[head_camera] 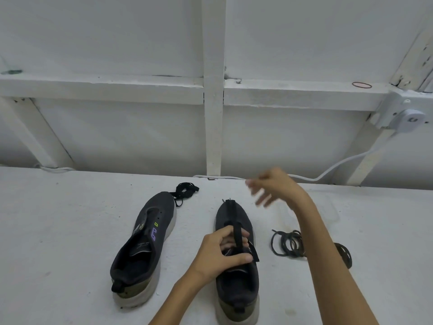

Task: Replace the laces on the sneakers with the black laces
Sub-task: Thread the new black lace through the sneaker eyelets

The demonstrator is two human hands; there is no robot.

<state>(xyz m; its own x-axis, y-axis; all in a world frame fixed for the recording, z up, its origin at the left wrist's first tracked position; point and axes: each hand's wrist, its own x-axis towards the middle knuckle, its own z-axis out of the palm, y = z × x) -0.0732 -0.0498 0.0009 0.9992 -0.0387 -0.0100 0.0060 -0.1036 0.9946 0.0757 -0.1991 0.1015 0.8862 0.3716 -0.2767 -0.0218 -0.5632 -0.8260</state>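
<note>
Two hands are busy: the left hand point(222, 252) curls round a black lace point(237, 228) on one sneaker point(236, 277), while the right hand point(271, 186) hovers above, blurred, fingers spread and seemingly empty. A slack grip could let the lace slip from its eyelet. The other sneaker point(143, 242) lies unlaced on the white desk point(70, 231), with a white wall point(117, 127) behind.

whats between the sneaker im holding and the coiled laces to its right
Nothing, in the head view: only bare white table separates the sneaker held by the left hand from the coiled laces.

No legible text — purple mark point(154, 233) on sneaker point(150, 259) blurred; insole script point(142, 248) too
</note>
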